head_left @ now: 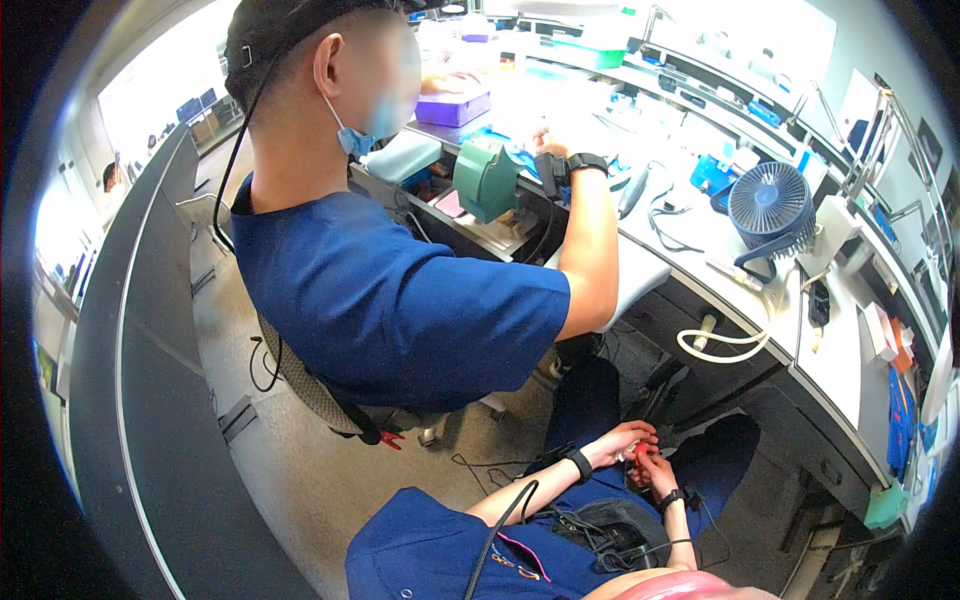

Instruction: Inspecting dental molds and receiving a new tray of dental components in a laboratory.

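My left hand (622, 440) and my right hand (655, 474) meet over my lap, fingers curled and close together. Between them shows a small red object (641, 454), too small here to name, with a bit of something whitish beside it. My right fingers are closed on the red piece. The left fingers are bent around the same spot, and what they grip is mostly hidden. Dark bands circle both wrists. Black cables (600, 540) lie on my lap below the hands.
A co-worker in a blue top (400, 320) sits ahead on the left, one arm over the bench (660, 240). On the bench stand a blue fan (772, 205) and a purple box (453, 108). A green machine (486, 180) is at its edge. A dark partition (140, 330) runs along the left.
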A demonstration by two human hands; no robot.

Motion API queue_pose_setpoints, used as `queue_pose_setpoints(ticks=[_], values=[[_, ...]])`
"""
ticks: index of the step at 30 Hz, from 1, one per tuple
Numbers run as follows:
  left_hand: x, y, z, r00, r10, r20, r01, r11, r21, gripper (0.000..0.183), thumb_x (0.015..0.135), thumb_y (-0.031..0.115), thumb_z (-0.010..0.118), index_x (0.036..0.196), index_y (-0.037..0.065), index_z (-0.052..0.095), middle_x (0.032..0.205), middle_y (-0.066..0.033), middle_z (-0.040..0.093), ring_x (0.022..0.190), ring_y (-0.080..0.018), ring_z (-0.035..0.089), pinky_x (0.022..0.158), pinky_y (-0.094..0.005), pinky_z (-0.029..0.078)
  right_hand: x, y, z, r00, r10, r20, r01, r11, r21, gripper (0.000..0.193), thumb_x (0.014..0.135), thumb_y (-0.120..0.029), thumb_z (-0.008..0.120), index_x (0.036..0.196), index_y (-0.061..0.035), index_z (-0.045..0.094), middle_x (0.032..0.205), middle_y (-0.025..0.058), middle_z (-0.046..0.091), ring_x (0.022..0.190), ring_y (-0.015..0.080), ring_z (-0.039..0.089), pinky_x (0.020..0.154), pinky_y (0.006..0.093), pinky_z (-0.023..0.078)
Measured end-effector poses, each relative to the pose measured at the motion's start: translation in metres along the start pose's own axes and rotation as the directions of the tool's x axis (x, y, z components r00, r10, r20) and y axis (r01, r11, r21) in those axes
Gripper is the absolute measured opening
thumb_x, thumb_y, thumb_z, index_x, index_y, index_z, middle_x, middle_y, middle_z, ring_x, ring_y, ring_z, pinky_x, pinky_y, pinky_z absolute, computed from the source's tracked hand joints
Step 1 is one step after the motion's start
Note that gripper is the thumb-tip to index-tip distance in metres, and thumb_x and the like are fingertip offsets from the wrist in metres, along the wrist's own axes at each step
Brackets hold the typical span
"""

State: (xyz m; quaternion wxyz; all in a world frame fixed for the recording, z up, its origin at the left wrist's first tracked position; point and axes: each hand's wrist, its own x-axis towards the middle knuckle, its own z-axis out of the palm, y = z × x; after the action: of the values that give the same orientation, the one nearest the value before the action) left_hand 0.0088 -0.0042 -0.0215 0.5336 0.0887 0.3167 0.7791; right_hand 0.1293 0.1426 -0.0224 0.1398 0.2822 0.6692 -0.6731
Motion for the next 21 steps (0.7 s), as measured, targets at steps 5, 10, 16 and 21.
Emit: queue_pose_setpoints(ticks=[5, 10, 16, 21], values=[[0.002, 0.0, 0.0, 1.0, -0.007, 0.008, 0.007, 1.0, -0.001, 0.024, 0.095, 0.009, 0.05, 0.118, 0.004, 0.05, 0.112, -0.014, 0.06, 0.103, -0.025, 0.063, 0.079, -0.0307, 0.056, 0.0, 0.0, 0.001, 1.0, -0.012, 0.004, 0.012, 1.0, -0.003, 0.038, 0.093, -0.041, 0.057, 0.092, -0.003, 0.059, 0.073, 0.0057, 0.063, 0.06, 0.0121, 0.061, 0.054, 0.0235, 0.048], [0.001, 0.002, 0.003, 1.0, -0.022, -0.021, 0.022, 1.0, 0.004, 0.025, 0.095, 0.009, 0.05, 0.119, 0.004, 0.049, 0.112, -0.0141, 0.06, 0.103, -0.0247, 0.063, 0.077, -0.0304, 0.057, 0.001, 0.0, 0.001, 1.0, -0.024, 0.002, 0.024, 1.0, -0.015, 0.036, 0.094, -0.039, 0.057, 0.093, -0.0026, 0.059, 0.072, 0.0059, 0.063, 0.058, 0.012, 0.06, 0.052, 0.0238, 0.048], [-0.003, 0.006, 0.006, 1.0, -0.022, -0.008, 0.022, 0.999, 0.023, 0.025, 0.095, 0.01, 0.049, 0.119, 0.003, 0.05, 0.112, -0.0139, 0.06, 0.102, -0.0239, 0.064, 0.073, -0.0279, 0.057, -0.001, -0.002, 0.002, 1.0, 0.003, -0.016, -0.003, 0.999, -0.033, 0.038, 0.093, -0.039, 0.057, 0.095, -0.0019, 0.06, 0.074, 0.006, 0.064, 0.058, 0.0111, 0.059, 0.052, 0.0233, 0.047], [-0.002, 0.004, 0.003, 1.0, -0.014, -0.012, 0.014, 1.0, 0.011, 0.025, 0.095, 0.01, 0.049, 0.119, 0.003, 0.05, 0.111, -0.0135, 0.06, 0.102, -0.023, 0.064, 0.071, -0.0265, 0.057, -0.005, -0.007, 0.006, 1.0, 0.011, -0.016, -0.012, 0.999, -0.046, 0.04, 0.093, -0.041, 0.057, 0.097, -0.0015, 0.061, 0.076, 0.006, 0.064, 0.059, 0.0111, 0.059, 0.053, 0.0237, 0.048]])
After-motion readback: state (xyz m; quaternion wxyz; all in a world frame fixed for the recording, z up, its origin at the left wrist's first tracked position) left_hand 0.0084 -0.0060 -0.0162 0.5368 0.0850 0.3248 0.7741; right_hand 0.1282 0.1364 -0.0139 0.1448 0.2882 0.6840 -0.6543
